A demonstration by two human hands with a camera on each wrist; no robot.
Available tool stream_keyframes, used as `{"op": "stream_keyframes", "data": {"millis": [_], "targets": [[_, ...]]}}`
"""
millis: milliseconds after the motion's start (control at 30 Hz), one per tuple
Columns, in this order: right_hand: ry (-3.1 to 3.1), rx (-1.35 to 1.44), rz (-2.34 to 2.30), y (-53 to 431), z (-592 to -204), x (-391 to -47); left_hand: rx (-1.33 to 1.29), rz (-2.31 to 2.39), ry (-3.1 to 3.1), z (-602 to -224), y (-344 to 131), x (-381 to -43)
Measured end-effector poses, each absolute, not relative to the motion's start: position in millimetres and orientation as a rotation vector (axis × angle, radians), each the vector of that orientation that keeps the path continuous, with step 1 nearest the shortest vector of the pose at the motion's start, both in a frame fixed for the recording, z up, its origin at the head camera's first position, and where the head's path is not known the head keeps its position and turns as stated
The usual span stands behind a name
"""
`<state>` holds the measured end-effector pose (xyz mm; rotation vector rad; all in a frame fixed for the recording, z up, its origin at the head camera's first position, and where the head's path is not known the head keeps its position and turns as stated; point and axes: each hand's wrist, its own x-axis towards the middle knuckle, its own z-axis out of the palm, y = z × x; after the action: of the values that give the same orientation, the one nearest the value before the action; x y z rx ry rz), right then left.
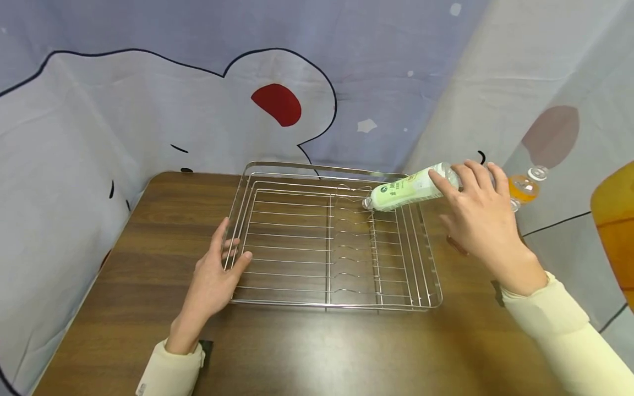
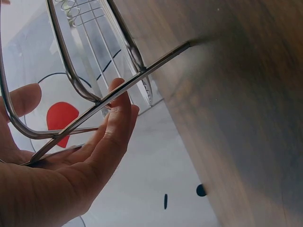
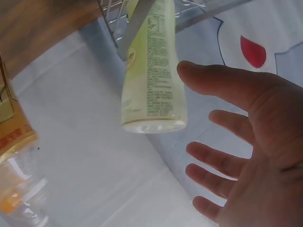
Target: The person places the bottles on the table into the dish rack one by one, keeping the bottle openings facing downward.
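Observation:
A silver wire dish rack (image 1: 329, 261) sits on the wooden table. My left hand (image 1: 213, 278) grips its left side, the thumb on the inner side and the fingers around the bars (image 2: 83, 118). Across the rack's right rim lies a pale green labelled bottle (image 1: 408, 188), tilted, its neck end on the wires and its base sticking out to the right. Just off that base is my right hand (image 1: 482, 220). In the right wrist view its fingers are spread, with the thumb close beside the bottle (image 3: 158, 90) and a gap between them.
A small bottle of orange drink (image 1: 524, 188) stands beyond my right hand. A large orange object (image 1: 616, 231) cuts into the right edge. Behind the table hangs a printed curtain (image 1: 376, 71). A dark item (image 1: 204, 352) pokes out near my left sleeve.

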<state>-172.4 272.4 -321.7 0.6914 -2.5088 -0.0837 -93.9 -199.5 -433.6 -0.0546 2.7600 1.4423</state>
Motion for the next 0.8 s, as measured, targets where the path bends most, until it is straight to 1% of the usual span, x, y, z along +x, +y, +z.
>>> {"op": "stream_keyframes", "data": {"millis": [300,567,800], "targets": [[-2.499,0.616,0.028,283,-326,-160,-0.071,1.432,2.763,-433,-200,-94],[-2.432,0.531,0.215,289,-331,-152,-0.08,1.438,2.759,-432,-200,-94],[-2.341,0.413,0.405,297,-345,-145,-0.076,1.45,2.755,-432,-200,-93]]}}
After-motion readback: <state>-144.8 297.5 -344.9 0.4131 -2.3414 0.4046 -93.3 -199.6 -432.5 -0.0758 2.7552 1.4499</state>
